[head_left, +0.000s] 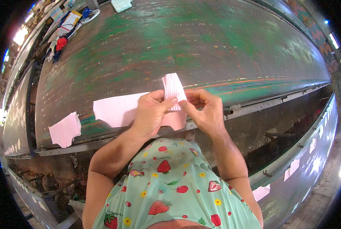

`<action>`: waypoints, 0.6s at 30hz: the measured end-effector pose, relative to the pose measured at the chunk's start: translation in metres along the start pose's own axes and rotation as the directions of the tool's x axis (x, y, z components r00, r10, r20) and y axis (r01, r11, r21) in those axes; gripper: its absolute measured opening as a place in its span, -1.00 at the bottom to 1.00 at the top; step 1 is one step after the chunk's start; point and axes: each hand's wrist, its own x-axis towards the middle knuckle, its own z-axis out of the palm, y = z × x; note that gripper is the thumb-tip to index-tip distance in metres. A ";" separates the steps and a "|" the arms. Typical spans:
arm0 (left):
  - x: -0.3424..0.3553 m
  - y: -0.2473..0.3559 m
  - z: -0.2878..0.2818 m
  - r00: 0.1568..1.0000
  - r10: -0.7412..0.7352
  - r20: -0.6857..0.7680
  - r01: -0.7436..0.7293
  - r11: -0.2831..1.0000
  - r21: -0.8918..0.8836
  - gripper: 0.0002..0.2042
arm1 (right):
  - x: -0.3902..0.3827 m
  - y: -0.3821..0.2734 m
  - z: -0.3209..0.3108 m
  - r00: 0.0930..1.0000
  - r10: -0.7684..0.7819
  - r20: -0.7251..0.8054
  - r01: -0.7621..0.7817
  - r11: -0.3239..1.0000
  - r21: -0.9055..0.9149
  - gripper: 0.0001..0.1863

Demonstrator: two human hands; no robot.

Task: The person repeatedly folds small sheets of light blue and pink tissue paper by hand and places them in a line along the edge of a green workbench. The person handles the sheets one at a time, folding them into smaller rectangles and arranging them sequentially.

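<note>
Between my two hands is a stack of folded pale pink fabric pieces (pixel 172 86), its layered edges fanned upward. My left hand (pixel 149 112) grips the stack from the left, thumb pressed on its front. From the right, my right hand (pixel 206 110) pinches the lower right edge of the same stack with thumb and fingers. Under and beside my left hand, a long pale pink fabric piece (pixel 115 110) lies flat along the near edge of the table. Farther left lies a separate cut pink piece (pixel 65 129), partly over that edge.
The long table (pixel 216 49) has a worn green and brown surface and a metal rail (pixel 254 107) along its near side. A heap of cloths and papers (pixel 65 30) lies at the far left. Behind on the right, another table (pixel 300 168) carries several pink pieces.
</note>
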 end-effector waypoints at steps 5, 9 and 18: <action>0.026 -0.040 0.061 1.000 -0.016 -0.019 0.017 0.997 0.079 -0.78 | -0.002 0.033 -0.073 0.997 0.069 0.021 -0.069 0.998 0.005 -0.82; 0.041 -0.061 0.096 1.000 0.003 0.014 -0.004 0.994 0.106 -0.78 | 0.003 0.064 -0.114 0.998 0.056 0.014 -0.056 0.998 -0.033 -0.85; 0.058 -0.087 0.133 0.995 0.014 -0.098 -0.001 0.992 0.129 -0.75 | 0.022 0.109 -0.156 0.955 0.192 0.224 -0.268 0.885 0.381 -0.88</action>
